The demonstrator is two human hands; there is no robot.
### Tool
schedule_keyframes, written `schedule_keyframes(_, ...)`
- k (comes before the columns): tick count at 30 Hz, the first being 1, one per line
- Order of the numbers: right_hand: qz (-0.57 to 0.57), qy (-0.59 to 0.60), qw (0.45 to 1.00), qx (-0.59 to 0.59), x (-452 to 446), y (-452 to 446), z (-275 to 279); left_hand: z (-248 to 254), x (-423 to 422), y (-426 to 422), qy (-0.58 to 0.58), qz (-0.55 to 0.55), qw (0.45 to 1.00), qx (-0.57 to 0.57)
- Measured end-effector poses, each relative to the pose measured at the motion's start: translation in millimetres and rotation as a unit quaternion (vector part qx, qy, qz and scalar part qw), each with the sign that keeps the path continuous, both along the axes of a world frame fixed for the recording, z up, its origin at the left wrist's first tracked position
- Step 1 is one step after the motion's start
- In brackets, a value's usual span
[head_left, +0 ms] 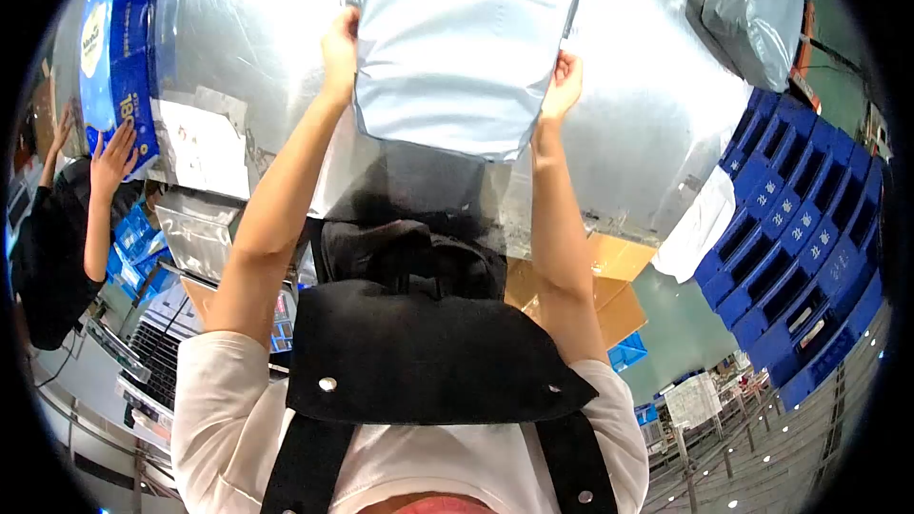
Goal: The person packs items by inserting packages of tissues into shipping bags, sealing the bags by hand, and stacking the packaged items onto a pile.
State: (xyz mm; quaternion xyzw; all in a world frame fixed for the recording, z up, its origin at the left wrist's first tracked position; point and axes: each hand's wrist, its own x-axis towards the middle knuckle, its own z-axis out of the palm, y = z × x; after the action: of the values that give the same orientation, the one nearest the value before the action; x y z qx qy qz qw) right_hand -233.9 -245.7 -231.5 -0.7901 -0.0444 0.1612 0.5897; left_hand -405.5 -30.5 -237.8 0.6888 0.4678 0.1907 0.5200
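A large pale grey-white plastic-wrapped package lies on the metal table at the top centre. My left hand grips its left edge, fingers curled round the side and partly hidden. On the opposite edge, my right hand is closed with bent fingers on the package's lower right side. The package's near edge reaches close to the table's front edge, and its far end runs out of view.
Blue tissue packaging stands at left, touched by a co-worker's hand. White paper lies on the metal table. Another wrapped package is at upper right, above stacked blue crates. A cardboard box sits below.
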Motion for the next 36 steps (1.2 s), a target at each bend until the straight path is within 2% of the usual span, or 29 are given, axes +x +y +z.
schedule_keyframes(1,-0.004,-0.002,1.000,-0.001,-5,-7,3,13,0,-1,-0.052,-0.011,0.996,0.068)
schedule_keyframes(3,-0.151,0.062,0.969,0.185,-17,-20,15,34,-13,1,-0.079,0.125,0.986,0.075)
schedule_keyframes(4,-0.147,0.069,0.974,0.160,-23,-27,39,45,-29,0,-0.130,0.184,0.974,-0.002)
schedule_keyframes(5,-0.118,0.008,0.985,0.125,-41,-37,48,57,-44,-6,-0.179,0.240,0.951,-0.078)
schedule_keyframes(6,-0.089,-0.052,0.991,0.089,-60,-42,52,66,-54,-29,-0.147,0.179,0.973,-0.012)
schedule_keyframes(7,-0.092,-0.055,0.990,0.094,-73,-37,65,74,-58,-51,-0.111,0.116,0.985,0.056)
schedule_keyframes(9,0.132,-0.162,0.977,-0.044,-91,-29,90,93,-43,-85,-0.019,-0.085,0.982,0.166)
schedule_keyframes(10,0.122,-0.158,0.978,-0.058,-90,-25,75,93,-30,-87,0.038,-0.110,0.981,0.153)
schedule_keyframes(11,0.112,-0.155,0.979,-0.073,-85,-23,59,78,-24,-71,-0.003,-0.111,0.991,0.070)
schedule_keyframes(12,0.123,0.055,0.991,0.000,-69,-18,84,73,-17,-51,-0.029,-0.080,0.989,-0.125)
schedule_keyframes(13,0.140,0.188,0.967,0.104,-55,-20,65,72,-8,-33,-0.056,-0.051,0.947,-0.312)
schedule_keyframes(15,0.156,0.256,0.942,0.153,-29,-22,29,57,-4,-26,-0.115,-0.004,0.921,-0.374)
schedule_keyframes(17,0.064,0.331,0.921,0.194,-21,-10,40,49,11,-29,-0.166,0.027,0.906,-0.388)
schedule_keyframes(18,0.046,0.313,0.929,0.193,-21,-5,37,50,15,-35,-0.191,0.044,0.899,-0.391)
schedule_keyframes(19,0.027,0.297,0.935,0.192,-18,-10,37,99,25,-44,-0.210,0.034,0.849,-0.483)
schedule_keyframes(20,0.061,0.347,0.916,0.193,-10,-19,71,106,26,-41,-0.190,0.012,0.847,-0.496)
schedule_keyframes(21,0.096,0.403,0.890,0.190,-4,-24,108,121,26,-36,-0.106,-0.028,0.861,-0.496)
schedule_keyframes(22,0.156,0.426,0.870,0.195,9,-36,121,129,24,-31,-0.078,-0.046,0.874,-0.477)
schedule_keyframes(23,0.220,0.444,0.845,0.200,23,-42,137,166,33,-44,-0.065,-0.027,0.891,-0.449)
schedule_keyframes(24,0.160,0.353,0.894,0.224,28,-47,153,180,36,-50,-0.074,-0.035,0.906,-0.416)
schedule_keyframes(27,0.158,0.334,0.897,0.242,72,-80,207,216,59,-77,-0.128,-0.034,0.916,-0.379)
schedule_keyframes(30,0.172,0.273,0.911,0.258,113,-114,215,244,97,-107,-0.156,-0.034,0.922,-0.353)
schedule_keyframes(31,0.170,0.274,0.897,0.302,125,-127,215,251,111,-117,-0.169,-0.070,0.924,-0.335)
schedule_keyframes(33,0.138,0.169,0.929,0.300,152,-152,237,268,154,-142,-0.196,-0.144,0.923,-0.297)
schedule_keyframes(34,0.123,0.118,0.939,0.299,169,-163,248,276,179,-152,-0.172,-0.162,0.934,-0.267)
schedule_keyframes(36,0.103,0.051,0.947,0.301,222,-188,245,278,237,-166,-0.218,-0.241,0.917,-0.231)
